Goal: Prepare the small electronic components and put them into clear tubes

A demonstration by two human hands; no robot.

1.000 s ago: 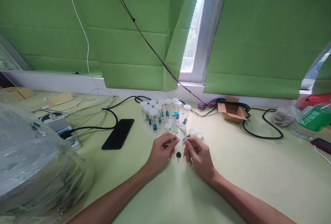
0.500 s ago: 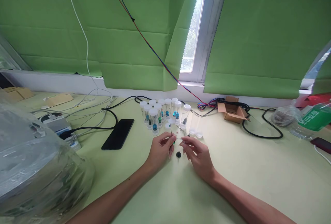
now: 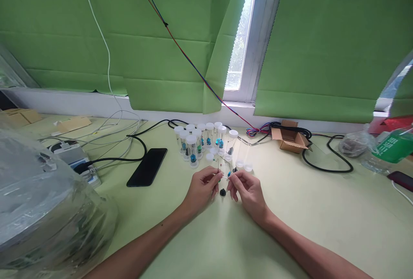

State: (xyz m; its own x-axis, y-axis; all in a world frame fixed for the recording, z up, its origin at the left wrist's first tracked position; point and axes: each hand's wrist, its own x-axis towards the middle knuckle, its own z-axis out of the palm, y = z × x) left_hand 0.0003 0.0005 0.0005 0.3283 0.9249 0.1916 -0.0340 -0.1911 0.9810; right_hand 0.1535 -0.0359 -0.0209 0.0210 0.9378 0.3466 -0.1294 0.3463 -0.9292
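Over the middle of the table, my left hand (image 3: 202, 188) is closed in a pinch on a thin wire-like piece (image 3: 225, 178), part of which stands up above the fingertips. The fingers of my right hand (image 3: 248, 188) pinch the other end of that piece. A small black knob-like part (image 3: 222, 192) lies on the table between my hands. Beyond my fingertips are a small blue part (image 3: 229, 173), a dark part (image 3: 235, 170) and white round caps (image 3: 248, 167). Further back stand several clear tubes (image 3: 192, 152) with white caps and blue or green parts inside.
A black phone (image 3: 147, 167) lies left of the tubes. Large clear plastic wrapping (image 3: 54, 201) fills the near left. A power strip (image 3: 75, 158) with cables is behind it. At the back right are an opened cardboard box (image 3: 290, 141), a black cable (image 3: 332, 170) and a bottle (image 3: 387, 150).
My right hand has shifted slightly left and its fingers have closed in toward my left fingertips. The wire-like piece has moved slightly right and lower. The tubes have not moved.
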